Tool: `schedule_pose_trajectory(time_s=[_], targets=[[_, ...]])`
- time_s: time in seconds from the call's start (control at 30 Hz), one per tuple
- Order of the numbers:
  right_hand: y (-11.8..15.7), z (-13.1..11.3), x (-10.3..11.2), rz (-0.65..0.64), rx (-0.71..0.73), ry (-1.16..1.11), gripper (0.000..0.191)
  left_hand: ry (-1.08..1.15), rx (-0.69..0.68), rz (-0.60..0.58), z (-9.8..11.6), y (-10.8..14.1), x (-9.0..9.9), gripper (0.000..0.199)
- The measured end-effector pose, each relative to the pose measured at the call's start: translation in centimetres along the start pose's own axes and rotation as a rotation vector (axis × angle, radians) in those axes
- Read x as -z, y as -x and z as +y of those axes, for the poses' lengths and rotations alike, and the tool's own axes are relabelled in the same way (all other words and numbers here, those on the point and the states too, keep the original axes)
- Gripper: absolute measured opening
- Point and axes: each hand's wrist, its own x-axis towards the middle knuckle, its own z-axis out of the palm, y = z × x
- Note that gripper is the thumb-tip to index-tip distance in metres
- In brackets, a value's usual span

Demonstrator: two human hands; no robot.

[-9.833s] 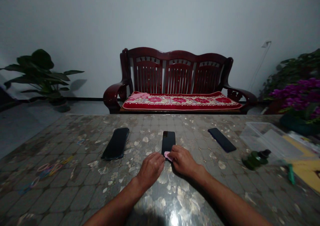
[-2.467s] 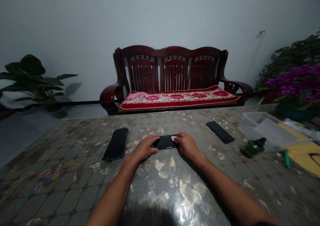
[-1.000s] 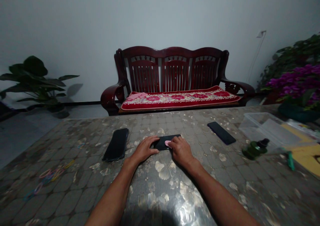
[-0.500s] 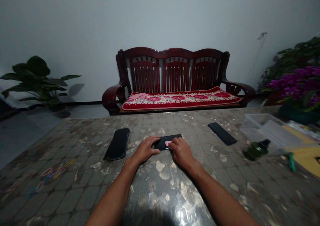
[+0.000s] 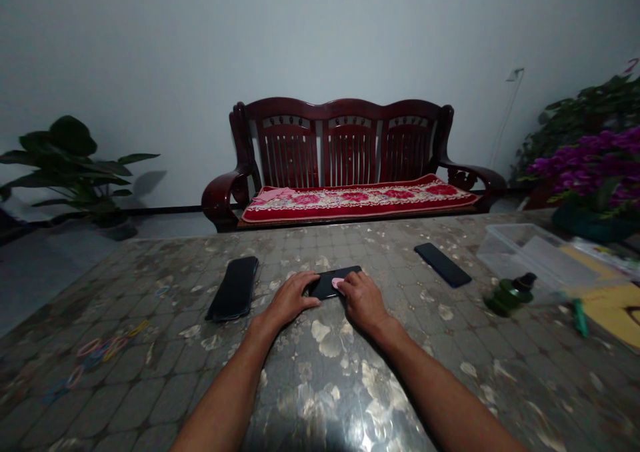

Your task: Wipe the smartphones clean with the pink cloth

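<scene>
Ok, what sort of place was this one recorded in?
Probably a home's living room: a carved wooden bench with a red floral cover, a leafy potted plant and purple flowers.

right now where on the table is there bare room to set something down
Bare tabletop lies between the right hand and the rightmost smartphone, and in the strip beyond the middle smartphone, towards the bench. It is crowded at the right, where the green bottle, clear plastic box and flowerpot sit close together. Colored bands litter the left.
</scene>
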Motion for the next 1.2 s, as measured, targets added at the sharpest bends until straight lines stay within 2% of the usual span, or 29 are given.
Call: schedule_pose_trajectory(time_s=[0.17,0.47,0.7,1.2], targets=[[0.1,-0.7,-0.2,-0.011,0.101,-0.021,0.029,-0.002,0.005,-0.002,0.0,0.0,0.0,0.059],[0.0,0.8,0.2,0.018,-0.028,-0.012,0.031,-0.015,-0.002,0.007,0.4,0.0,0.1,0.057],[0.2,0.6,-0.1,0.025,0.05,-0.027,0.03,-0.005,0.003,0.003,0.3,0.0,0.0,0.057],[0.4,0.9,-0.4,0.056,0.077,-0.057,0.028,0.003,0.003,0.04,-0.2,0.4,-0.7,0.058]])
